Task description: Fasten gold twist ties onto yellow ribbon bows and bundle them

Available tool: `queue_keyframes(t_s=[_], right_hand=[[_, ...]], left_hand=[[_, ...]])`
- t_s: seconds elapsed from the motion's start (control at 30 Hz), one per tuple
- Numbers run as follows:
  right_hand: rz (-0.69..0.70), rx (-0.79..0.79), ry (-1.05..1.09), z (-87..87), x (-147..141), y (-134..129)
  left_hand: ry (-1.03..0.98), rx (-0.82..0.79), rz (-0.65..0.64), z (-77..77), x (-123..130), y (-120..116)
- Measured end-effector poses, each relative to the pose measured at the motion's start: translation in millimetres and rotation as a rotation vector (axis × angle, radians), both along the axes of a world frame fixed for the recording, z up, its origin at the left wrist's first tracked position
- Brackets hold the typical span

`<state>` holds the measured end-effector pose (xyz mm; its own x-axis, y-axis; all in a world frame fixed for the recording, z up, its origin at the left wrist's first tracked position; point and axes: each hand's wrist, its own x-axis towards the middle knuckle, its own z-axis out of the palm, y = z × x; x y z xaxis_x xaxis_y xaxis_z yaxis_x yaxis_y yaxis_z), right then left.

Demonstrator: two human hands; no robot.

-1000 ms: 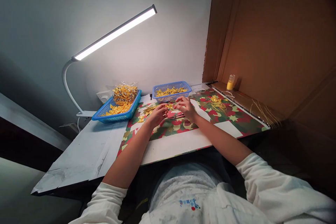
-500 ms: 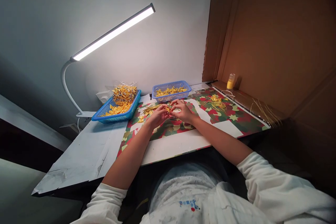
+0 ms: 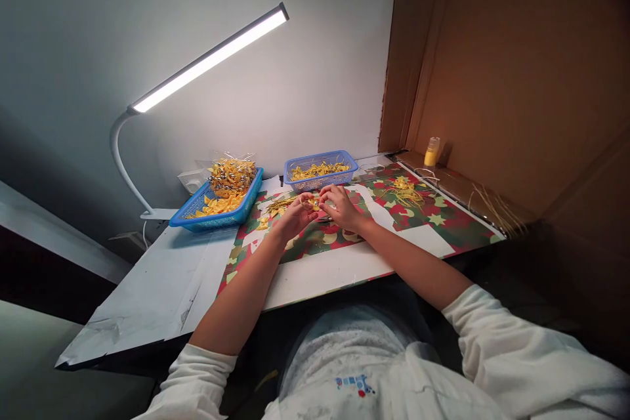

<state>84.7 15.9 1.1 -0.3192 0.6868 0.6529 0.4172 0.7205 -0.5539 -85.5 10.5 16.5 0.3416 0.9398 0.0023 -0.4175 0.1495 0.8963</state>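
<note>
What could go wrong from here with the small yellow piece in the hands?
The small yellow piece, between the left hand and the right hand, might slip and be hard to find on the patterned sheet. The loose strands on the right could perhaps tangle if a sleeve brushes them.

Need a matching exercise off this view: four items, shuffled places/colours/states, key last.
Items
1. lamp
2. left-side basket
3. small jar
4. basket at back middle

Descriptions
A. stands upright beside the cardboard
B. violet-blue
C. lit
D. bears a clear bag and loose yellow pieces

Pairs: 1-C, 2-D, 3-A, 4-B
</note>
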Motion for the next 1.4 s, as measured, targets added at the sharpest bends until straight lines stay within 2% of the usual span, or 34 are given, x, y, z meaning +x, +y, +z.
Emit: queue_keyframes(t_s=[0.1, 0.3, 0.5, 0.63, 0.97, 1.1, 1.2, 1.27, 1.33, 1.4], right_hand=[[-0.042, -0.006, 0.075, 0.4, 3, 5], [-0.238, -0.034, 0.204, 1.9, 15, 18], [-0.069, 0.088, 0.007, 7.3, 12, 1], [-0.047, 0.104, -0.088, 2.9, 3, -4], [-0.026, 0.128, -0.082, 3.4, 5, -5], [-0.043, 0.099, 0.014, 6.5, 3, -6], [-0.126, 0.066, 0.183, 10.0, 10, 3], [-0.232, 0.031, 0.287, 13.2, 22, 14], [-0.429, -0.025, 0.364, 16.4, 42, 25], [-0.685, -0.107, 0.41, 18.5, 64, 35]], left_hand=[[0.009, -0.009, 0.035, 1.4, 0, 0], [0.047, -0.023, 0.0, 2.7, -1, 1], [0.074, -0.005, 0.031, 1.4, -1, 1], [0.1, 0.034, 0.042, -2.0, 0, 2], [0.147, 0.072, 0.081, -6.2, -1, 4], [0.154, 0.075, 0.106, -3.6, 0, 3], [0.161, 0.066, 0.121, -3.1, -1, 2], [0.172, 0.057, 0.13, -3.2, -1, 2], [0.183, 0.047, 0.139, -3.1, 0, 3], [0.187, 0.042, 0.138, -2.4, 0, 3]])
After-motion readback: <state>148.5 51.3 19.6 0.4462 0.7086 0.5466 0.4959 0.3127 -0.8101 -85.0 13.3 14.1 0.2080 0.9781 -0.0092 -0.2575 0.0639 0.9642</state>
